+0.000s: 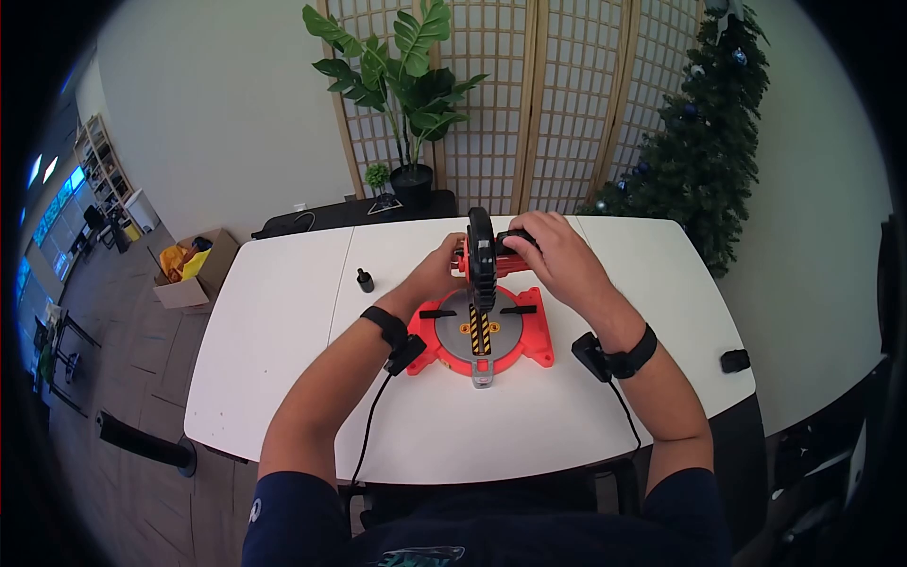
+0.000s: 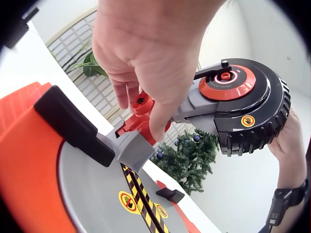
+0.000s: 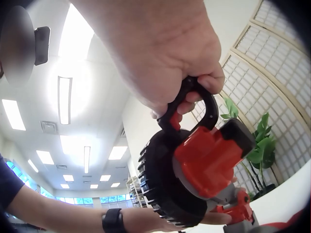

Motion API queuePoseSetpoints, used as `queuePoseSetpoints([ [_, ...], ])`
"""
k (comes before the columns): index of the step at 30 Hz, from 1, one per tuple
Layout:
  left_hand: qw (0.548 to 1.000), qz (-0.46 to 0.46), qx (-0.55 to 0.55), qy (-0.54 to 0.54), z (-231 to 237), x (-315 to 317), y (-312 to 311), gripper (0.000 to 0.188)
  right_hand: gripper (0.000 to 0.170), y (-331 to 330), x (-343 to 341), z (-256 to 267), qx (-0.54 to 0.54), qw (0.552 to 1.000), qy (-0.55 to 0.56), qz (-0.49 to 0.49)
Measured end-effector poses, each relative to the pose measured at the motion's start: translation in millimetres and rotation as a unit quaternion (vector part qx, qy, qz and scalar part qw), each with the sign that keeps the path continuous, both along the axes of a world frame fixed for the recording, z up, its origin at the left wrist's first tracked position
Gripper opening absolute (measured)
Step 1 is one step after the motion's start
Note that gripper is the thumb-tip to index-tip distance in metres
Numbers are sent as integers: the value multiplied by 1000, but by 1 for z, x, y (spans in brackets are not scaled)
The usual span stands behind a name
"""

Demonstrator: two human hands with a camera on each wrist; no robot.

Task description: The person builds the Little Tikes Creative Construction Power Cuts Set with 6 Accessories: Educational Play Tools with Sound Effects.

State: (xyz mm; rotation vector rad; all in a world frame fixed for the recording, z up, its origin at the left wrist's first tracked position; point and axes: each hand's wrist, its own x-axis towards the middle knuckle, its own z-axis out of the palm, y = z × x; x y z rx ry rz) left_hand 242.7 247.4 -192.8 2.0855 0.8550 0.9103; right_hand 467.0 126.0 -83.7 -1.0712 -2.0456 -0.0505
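Note:
A toy miter saw stands on the white table, its orange base [image 1: 539,326] carrying a round grey plate [image 1: 452,321] with a striped slot. Its arm is raised, with the black ribbed blade guard [image 1: 482,260] above the plate. My left hand [image 1: 436,276] holds the red hinge piece [image 2: 146,127] behind the plate, thumb on the near side and fingers behind. Beside those fingers is a red knob [image 2: 142,103]. My right hand [image 1: 559,260] grips the black loop handle [image 3: 212,108] on the saw's upper arm, fingers curled through it.
A small black bottle-like item [image 1: 366,281] stands left of the saw. Near the table's right edge lies a black object [image 1: 734,361]. Behind are a potted plant [image 1: 412,180], a folding screen [image 1: 567,94] and a decorated tree [image 1: 694,142]. Cables hang from both wrist cameras.

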Motion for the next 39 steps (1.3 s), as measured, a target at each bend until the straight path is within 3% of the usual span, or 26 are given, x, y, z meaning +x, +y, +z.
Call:
queuePoseSetpoints([
  [6, 994, -99, -17, 35, 15, 6, -7, 59, 22, 6, 2, -5, 5, 1000, 9, 2],
  [13, 995, -85, 25, 47, 9, 9, -10, 65, 22, 10, 6, -4, -12, 1000, -3, 1],
  [15, 995, -22, 22, 96, 11, 6, -15, 71, 22, 15, 9, -4, 4, 1000, -14, 21],
  [19, 996, 2, 50, 78, 4, -4, -17, 69, 23, 19, 16, -4, -11, 998, -3, 58],
  [24, 966, 101, 90, 220, 18, -14, -35, 60, 28, 26, 21, -7, -38, 994, -3, 98],
  [27, 958, 106, 114, 240, 22, -16, -39, 56, 34, 27, 22, -7, -36, 995, -9, 95],
  [31, 962, 80, 80, 247, 32, -19, -28, 57, 36, 31, 22, -7, -45, 995, -8, 93],
  [39, 989, -17, 31, 142, 21, -17, -21, 55, 33, 36, 26, -9, -50, 992, 0, 117],
])
